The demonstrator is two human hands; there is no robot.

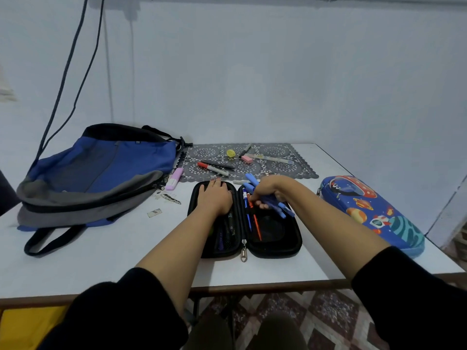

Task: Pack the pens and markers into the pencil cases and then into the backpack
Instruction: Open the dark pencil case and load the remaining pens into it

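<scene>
From your head camera, you look down at a white tabletop (106, 251) against a pale wall. A black pencil case (275, 245) lies unzipped and spread flat in front of you, both halves facing up.

Your left hand (214, 197) lies palm down, fingers flat and together, on the far end of the case's left half; it grips nothing. It hides much of that half, where dark pens are only dimly visible.

Your right hand (267, 192) is closed around a bundle of blue markers (283, 208), held over the far end of the right half. The bundle sticks out on both sides of your fist, and your fingers cover its middle, so the count is unclear. Beneath it, a blue pen (247, 213) and an orange pen (256, 226) lie in the right half.

A blue and grey backpack (96, 173) lies on its side to the left, with a pink highlighter (174, 179) just beside it. On a patterned mat (278, 152) farther back lie a red-capped marker (212, 168), a pink eraser (247, 159), a small yellow object and more pens, too small to identify.

A blue space-themed pencil case (371, 213) sits zipped shut at the right. Black sleeves (121, 311) cover your upper forearms.
</scene>
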